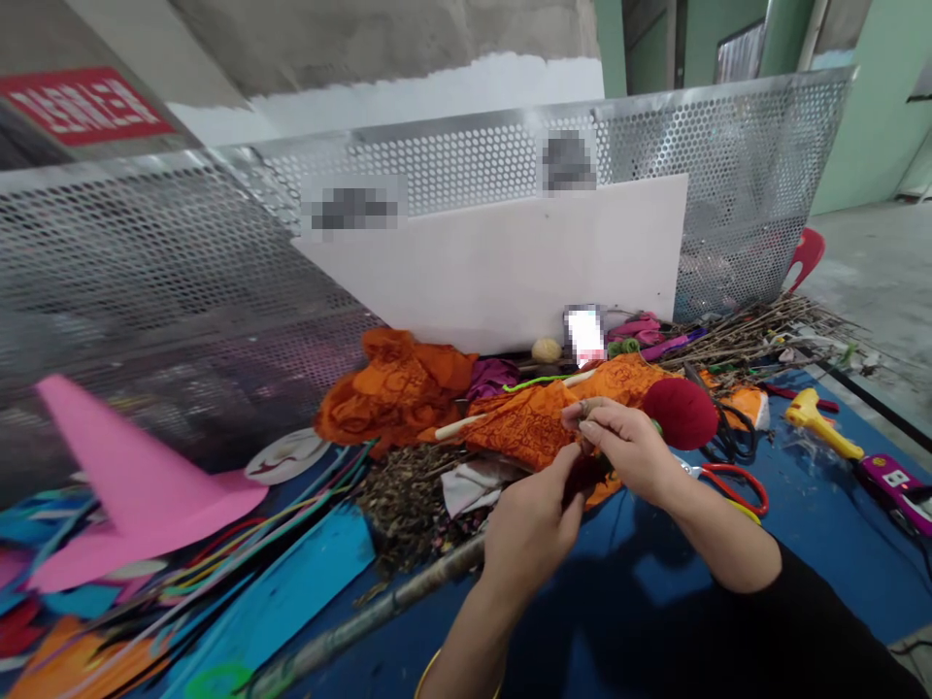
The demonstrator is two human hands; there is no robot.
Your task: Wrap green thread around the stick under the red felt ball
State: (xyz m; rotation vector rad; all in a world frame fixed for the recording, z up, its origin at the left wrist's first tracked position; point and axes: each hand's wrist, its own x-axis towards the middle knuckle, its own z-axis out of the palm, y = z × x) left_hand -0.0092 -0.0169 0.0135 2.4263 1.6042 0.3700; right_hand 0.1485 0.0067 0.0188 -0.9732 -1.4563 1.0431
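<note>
My left hand point(531, 524) and my right hand point(630, 442) meet over the table, fingertips pinched together. Whatever small thing lies between them is hidden, though something dark shows under the fingers. Just behind them spreads orange patterned cloth point(520, 427), with a pale stick point(462, 425) lying on it. A dark red ball point(681, 413) sits beyond my right wrist. Close to that forearm lie scissors with red handles point(747, 485). A long brownish pole point(393, 597) runs from the lower left toward my left hand.
On the left are a pink cone-shaped hat point(146, 485), a blue sheet point(306, 592) and coloured strips. Dry plant bits point(408, 505) lie mid-table. A white board point(502, 272) leans on a perforated metal screen point(735, 184). Rightward are a yellow tool point(819, 422) and twigs point(764, 325).
</note>
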